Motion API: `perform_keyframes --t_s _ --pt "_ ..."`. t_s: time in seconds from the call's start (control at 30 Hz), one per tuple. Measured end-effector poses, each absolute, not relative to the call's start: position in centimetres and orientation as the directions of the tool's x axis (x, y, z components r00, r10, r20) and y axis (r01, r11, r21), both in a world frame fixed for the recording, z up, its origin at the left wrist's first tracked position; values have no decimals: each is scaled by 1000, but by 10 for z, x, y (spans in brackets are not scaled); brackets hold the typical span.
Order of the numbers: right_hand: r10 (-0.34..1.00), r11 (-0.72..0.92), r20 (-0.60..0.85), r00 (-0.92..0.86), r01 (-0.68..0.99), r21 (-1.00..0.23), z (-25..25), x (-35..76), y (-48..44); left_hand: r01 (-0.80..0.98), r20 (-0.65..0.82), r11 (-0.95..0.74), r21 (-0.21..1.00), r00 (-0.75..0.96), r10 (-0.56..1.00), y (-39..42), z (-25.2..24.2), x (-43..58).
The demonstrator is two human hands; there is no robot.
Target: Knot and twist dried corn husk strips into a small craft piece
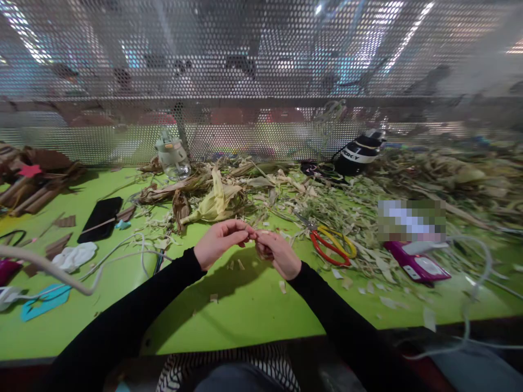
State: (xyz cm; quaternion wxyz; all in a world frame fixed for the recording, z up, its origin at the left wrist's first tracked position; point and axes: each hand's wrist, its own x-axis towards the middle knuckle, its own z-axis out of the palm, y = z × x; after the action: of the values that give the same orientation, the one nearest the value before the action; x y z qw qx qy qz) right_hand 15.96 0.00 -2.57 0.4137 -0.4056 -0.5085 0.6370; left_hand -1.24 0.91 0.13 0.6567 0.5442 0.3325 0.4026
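Note:
My left hand and my right hand meet above the green table, fingertips pinched together on a small pale strip of corn husk between them. Both hands are closed in a pinch. Black sleeves cover both forearms. A pile of dried corn husks lies just beyond the hands. Red-and-yellow scissors lie on the table to the right of my right hand.
A black phone and white cables lie at left, a clear bottle at the back, a magenta device at right. Husk scraps litter the table's right half. A perforated metal screen closes the far edge.

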Motion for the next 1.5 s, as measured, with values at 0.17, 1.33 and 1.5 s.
perform_keyframes --t_s 0.17,1.33,1.5 --pt "933 5 6 -359 -5 -1000 -25 163 -3 -290 -79 232 929 455 887 8 -7 -16" --pt "913 278 185 -364 223 -934 -12 167 -5 378 571 -728 572 453 685 -3 -10 -12" --pt "835 529 341 -432 462 -712 -8 169 -10 322 486 -592 739 353 799 -9 -7 -9"
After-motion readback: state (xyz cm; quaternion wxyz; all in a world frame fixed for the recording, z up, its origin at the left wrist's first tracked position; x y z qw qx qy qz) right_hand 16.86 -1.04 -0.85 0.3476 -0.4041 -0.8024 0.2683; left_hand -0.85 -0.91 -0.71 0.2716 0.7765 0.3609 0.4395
